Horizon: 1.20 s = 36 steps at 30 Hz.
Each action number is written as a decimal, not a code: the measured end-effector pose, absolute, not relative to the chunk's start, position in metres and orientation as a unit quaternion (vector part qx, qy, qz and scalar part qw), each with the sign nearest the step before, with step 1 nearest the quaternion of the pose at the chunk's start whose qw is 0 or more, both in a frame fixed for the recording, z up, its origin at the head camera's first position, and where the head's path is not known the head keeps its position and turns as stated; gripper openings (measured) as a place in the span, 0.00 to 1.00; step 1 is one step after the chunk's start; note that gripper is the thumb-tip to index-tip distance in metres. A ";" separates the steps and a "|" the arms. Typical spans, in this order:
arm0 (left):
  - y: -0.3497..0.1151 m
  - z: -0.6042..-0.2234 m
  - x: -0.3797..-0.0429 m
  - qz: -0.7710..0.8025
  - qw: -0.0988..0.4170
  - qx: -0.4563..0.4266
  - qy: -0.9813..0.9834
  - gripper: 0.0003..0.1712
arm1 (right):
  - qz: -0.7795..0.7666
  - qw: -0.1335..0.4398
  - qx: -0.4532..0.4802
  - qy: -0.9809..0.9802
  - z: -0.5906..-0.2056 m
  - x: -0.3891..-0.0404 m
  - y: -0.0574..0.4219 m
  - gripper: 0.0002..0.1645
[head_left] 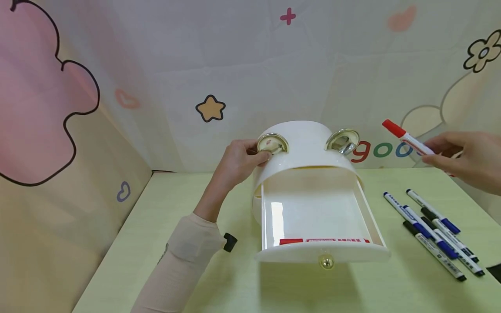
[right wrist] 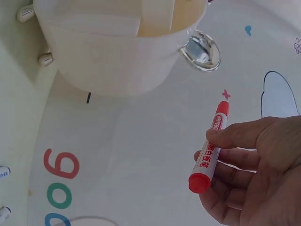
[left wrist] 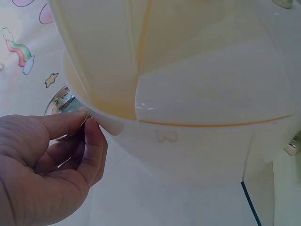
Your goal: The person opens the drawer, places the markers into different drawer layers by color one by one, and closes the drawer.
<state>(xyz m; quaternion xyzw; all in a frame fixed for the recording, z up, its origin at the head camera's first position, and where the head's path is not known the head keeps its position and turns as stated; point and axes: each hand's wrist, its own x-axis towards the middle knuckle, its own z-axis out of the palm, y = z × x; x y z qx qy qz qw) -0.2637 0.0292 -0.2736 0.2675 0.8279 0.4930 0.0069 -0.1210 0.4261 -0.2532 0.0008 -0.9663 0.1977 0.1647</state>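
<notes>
A white storage box [head_left: 305, 148] with two gold-rimmed ears stands on the table, its drawer [head_left: 313, 208] pulled out. My left hand [head_left: 239, 163] pinches the left ear [head_left: 272, 143] between thumb and fingers. In the left wrist view, that ear [left wrist: 60, 100] is partly hidden behind the hand. Right of the box, my right hand [head_left: 469, 156] holds a red-capped whiteboard marker [head_left: 407, 138] in the air, cap pointing up and left. The right wrist view shows the marker [right wrist: 209, 146] between thumb and fingers. Another red marker [head_left: 321, 240] lies along the drawer's front wall.
Several blue and black markers [head_left: 434, 234] lie in a loose group on the pale green table [head_left: 219, 287], right of the drawer. A gold knob [head_left: 326, 261] sticks out from the drawer front. A patterned cloth [head_left: 235, 52] hangs behind the table and at its sides.
</notes>
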 end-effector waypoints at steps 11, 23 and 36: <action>0.029 -0.273 -0.263 0.491 0.006 0.262 0.831 0.07 | 0.161 0.241 0.086 -0.953 -0.239 -0.098 0.379 0.16; 0.030 -0.273 -0.264 0.489 0.006 0.256 0.834 0.06 | 0.096 0.256 0.159 -0.949 -0.230 -0.089 0.347 0.19; 0.030 -0.274 -0.265 0.490 0.008 0.259 0.832 0.07 | 0.125 0.116 0.188 -0.967 -0.241 -0.095 0.305 0.15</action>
